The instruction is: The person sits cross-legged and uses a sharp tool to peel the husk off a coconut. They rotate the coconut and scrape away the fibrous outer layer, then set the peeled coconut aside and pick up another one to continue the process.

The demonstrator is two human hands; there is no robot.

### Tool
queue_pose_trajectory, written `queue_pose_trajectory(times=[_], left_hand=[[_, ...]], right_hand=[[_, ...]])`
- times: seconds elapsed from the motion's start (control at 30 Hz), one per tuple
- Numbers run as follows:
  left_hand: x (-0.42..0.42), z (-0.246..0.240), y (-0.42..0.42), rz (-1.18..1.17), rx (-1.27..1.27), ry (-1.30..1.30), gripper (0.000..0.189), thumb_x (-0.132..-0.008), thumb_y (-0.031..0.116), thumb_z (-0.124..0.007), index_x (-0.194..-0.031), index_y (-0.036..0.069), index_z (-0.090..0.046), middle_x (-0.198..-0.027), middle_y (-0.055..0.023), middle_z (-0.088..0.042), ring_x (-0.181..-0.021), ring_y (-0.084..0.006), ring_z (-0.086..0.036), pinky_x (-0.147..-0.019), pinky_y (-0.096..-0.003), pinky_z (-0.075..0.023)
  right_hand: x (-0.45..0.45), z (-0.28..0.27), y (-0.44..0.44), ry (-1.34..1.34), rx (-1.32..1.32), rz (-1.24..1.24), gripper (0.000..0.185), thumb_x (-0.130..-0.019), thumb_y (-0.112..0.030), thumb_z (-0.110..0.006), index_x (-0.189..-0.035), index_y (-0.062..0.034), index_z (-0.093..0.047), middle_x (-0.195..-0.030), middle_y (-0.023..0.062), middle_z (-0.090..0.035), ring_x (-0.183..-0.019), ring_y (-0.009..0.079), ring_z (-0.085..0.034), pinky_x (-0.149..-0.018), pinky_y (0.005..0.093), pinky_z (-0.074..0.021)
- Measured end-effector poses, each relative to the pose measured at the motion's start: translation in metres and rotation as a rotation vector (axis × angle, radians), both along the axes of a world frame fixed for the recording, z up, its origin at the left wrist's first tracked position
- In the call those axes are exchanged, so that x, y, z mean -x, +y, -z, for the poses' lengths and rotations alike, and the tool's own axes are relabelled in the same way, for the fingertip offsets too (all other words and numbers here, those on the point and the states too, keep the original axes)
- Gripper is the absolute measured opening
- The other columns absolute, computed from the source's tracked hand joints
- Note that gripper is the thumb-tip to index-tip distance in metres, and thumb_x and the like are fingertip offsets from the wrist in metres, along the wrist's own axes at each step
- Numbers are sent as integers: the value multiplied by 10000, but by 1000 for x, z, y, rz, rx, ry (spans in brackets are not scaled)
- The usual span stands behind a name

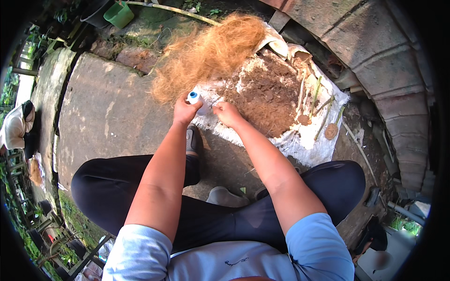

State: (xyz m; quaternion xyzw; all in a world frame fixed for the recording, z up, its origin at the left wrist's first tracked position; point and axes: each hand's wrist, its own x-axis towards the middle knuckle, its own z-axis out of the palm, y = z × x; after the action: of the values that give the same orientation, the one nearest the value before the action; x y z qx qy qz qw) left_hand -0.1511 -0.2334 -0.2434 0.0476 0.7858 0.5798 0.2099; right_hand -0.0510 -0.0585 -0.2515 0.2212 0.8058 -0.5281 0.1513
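My left hand (186, 109) is closed around a white spool of thread (194, 98) with a blue core, its end facing up. Just to its right, my right hand (226, 113) pinches with thumb and forefinger, probably on thread too fine to make out. Both hands are over the near left edge of a white woven sack (309, 151) spread on the ground. Brown soil or crumbled fibre (267, 95) covers the sack's middle. Beyond the hands lies a large heap of loose orange-brown fibre (218, 45). Green stems (315, 95) and a small round wrapped ball (331, 131) rest at the sack's right.
Curved rows of roof tiles or blocks (372, 63) border the right side. A green plastic container (119, 14) stands at the upper left. One person (17, 126) crouches at the far left; another (378, 242) is at the lower right. A grey sandal (226, 197) lies between my legs.
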Motion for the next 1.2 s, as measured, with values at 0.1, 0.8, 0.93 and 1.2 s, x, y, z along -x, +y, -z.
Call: queue_pose_trajectory(times=[0.1,0.8,0.93,1.2], left_hand=[[-4,-6,5,11,160,100,600,-675,223,-817,-1176,-40,-620,-1033,-181,-729,-943,-287,-706,-848,-378,-552],[6,-31,34,221,613,461,596,-727,330,-851,-1206,47,-637,-1199,-225,-595,-1119,-400,-627,-976,-458,-521],[6,-54,44,186,793,305,626,-771,425,-825,-1188,-4,-639,-1086,-234,-684,-1085,-375,-665,-950,-454,-537],[-7,-30,50,87,743,299,693,-814,517,-769,-1279,29,-611,-1295,-252,-564,-1145,-396,-633,-978,-465,-519]], right_hand=[[0,23,4,152,81,102,234,-1013,-227,-601,-971,-17,-697,-808,77,-689,-737,151,-609,-693,348,-489],[-27,13,-15,98,26,201,254,-982,-279,-593,-1012,-73,-738,-894,159,-728,-857,313,-702,-789,416,-523],[-29,8,-12,95,66,218,264,-987,-284,-581,-1013,-73,-737,-909,176,-726,-884,325,-704,-809,428,-526],[-34,7,-27,142,-47,177,252,-994,-245,-573,-999,-53,-736,-809,135,-696,-764,272,-667,-732,410,-508]])
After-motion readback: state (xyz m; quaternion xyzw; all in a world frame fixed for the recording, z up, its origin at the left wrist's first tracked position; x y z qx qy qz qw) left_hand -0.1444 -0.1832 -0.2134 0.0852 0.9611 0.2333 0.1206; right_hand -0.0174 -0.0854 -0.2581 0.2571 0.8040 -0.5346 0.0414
